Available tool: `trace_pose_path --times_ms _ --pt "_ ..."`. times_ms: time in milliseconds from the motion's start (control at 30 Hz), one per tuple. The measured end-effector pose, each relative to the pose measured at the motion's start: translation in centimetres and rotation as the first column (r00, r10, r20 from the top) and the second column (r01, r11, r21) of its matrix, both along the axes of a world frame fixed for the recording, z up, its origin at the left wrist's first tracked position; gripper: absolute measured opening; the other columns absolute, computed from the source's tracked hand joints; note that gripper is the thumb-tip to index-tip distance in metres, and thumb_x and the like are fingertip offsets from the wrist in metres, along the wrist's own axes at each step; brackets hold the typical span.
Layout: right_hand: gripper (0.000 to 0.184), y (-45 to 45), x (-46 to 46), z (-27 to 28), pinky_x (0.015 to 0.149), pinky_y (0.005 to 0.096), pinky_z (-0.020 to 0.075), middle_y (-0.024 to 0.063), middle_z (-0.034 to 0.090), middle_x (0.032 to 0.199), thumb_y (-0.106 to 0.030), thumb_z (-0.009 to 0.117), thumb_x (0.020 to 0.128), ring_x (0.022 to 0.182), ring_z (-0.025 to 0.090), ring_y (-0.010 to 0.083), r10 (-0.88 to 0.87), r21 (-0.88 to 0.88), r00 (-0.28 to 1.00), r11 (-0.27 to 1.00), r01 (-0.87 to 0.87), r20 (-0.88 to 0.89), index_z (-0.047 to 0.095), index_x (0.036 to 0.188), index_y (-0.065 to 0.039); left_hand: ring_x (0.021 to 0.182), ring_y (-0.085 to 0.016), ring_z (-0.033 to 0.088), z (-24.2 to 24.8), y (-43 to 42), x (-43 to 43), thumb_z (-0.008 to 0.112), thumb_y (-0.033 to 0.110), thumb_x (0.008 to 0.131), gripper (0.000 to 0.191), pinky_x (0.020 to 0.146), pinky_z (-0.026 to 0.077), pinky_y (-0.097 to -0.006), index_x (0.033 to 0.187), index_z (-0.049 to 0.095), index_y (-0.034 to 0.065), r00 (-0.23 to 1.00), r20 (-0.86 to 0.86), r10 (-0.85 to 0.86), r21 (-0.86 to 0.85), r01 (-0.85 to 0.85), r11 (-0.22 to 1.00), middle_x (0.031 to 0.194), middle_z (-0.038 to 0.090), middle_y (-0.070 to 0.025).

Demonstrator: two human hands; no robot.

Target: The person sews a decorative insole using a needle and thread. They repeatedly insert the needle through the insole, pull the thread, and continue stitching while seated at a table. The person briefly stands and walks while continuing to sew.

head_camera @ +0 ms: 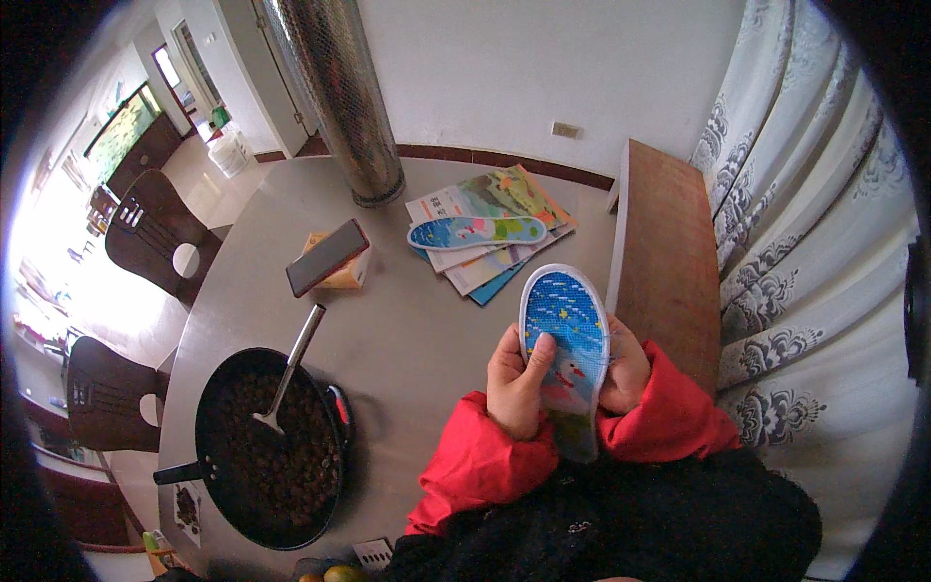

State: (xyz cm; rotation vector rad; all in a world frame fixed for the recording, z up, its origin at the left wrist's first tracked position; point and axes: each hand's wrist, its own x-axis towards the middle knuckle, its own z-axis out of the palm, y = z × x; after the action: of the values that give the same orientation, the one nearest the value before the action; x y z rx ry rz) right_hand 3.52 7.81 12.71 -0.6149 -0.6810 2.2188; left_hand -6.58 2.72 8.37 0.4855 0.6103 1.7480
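Between both hands I hold an embroidered insole point(564, 305) with a white edge, nearly upright over my lap. Its face has blue stitching with yellow flecks, a white bird and a green patch near the bottom. My left hand point(518, 382) grips the left edge, thumb on the stitched face. My right hand point(627, 369) is at the right edge, its fingers mostly hidden behind the insole. Loose pale threads stick out by the right hand. A second, similar insole point(476, 232) lies on a fanned pile of booklets point(502, 196) beyond my hands.
To the left stands a black wok point(327, 524) of dark lumpy pieces, a metal spatula point(298, 349) in it. A phone point(329, 257) leans on a small box point(349, 276). A metal column point(342, 94) rises from the table point(407, 349). Right are a wooden board point(665, 262) and curtains point(785, 291).
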Motion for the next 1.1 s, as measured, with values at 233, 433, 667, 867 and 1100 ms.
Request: trace_pose_path --times_ms 233,433,667,867,1100 --pt "0.017 2.1 0.2 -1.7 0.065 0.0290 0.0500 0.0016 0.057 0.079 -0.022 0.048 0.090 0.067 0.056 0.0142 0.178 -0.019 0.962 0.982 -0.185 -0.208 0.053 0.086 -0.006 0.083 -0.016 0.061 -0.4 0.0 -0.5 0.047 0.013 0.091 0.020 0.075 0.050 -0.0290 0.108 0.050 0.0029 0.993 0.089 -0.082 0.036 0.079 0.996 0.098 0.061 -0.0080" --pt "0.014 4.2 3.2 -1.6 0.059 0.0228 0.0467 -0.0014 0.052 0.075 -0.021 0.049 0.090 0.064 0.053 0.0090 0.020 -0.103 0.977 0.994 -0.043 -0.210 0.050 0.083 -0.008 0.080 -0.018 0.062 -0.4 0.2 -0.7 0.045 0.019 0.092 0.021 0.069 0.052 -0.0300 0.107 0.051 0.0051 0.991 0.120 -0.056 0.030 0.053 0.998 0.093 0.062 -0.0075" --pt "0.012 5.2 5.4 0.3 0.061 0.0228 0.0440 -0.0018 0.044 0.069 -0.020 0.050 0.091 0.066 0.048 0.0092 -0.168 0.259 0.956 0.938 0.230 -0.241 0.051 0.090 -0.008 0.060 -0.011 0.043 -0.6 0.1 -3.0 0.046 0.027 0.092 0.018 0.052 0.041 -0.0240 0.095 0.050 0.0100 0.914 0.345 -0.215 0.077 0.201 0.977 0.072 0.045 0.0008" --pt "0.013 2.3 3.5 2.2 0.054 0.0215 0.0422 0.0015 0.048 0.067 -0.010 0.049 0.089 0.060 0.050 0.0109 -0.286 0.598 0.948 0.787 0.148 0.141 0.053 0.100 -0.004 0.064 -0.013 0.041 -2.1 1.1 -2.0 0.052 0.026 0.088 0.019 0.054 0.040 -0.0233 0.083 0.045 0.0089 0.574 0.505 -0.644 0.565 0.344 0.750 0.071 0.040 -0.0020" --pt "0.022 0.1 0.5 4.4 0.058 0.0295 0.0510 0.0109 0.058 0.083 0.009 0.055 0.073 0.067 0.062 0.0186 -0.447 0.973 0.869 0.013 -0.232 0.213 0.059 0.093 0.000 0.057 -0.018 0.049 -2.9 3.2 -0.3 0.050 0.019 0.088 0.014 0.050 0.044 -0.0287 0.085 0.049 0.0054 0.358 0.314 -0.879 0.889 0.213 0.404 0.072 0.047 -0.0065"
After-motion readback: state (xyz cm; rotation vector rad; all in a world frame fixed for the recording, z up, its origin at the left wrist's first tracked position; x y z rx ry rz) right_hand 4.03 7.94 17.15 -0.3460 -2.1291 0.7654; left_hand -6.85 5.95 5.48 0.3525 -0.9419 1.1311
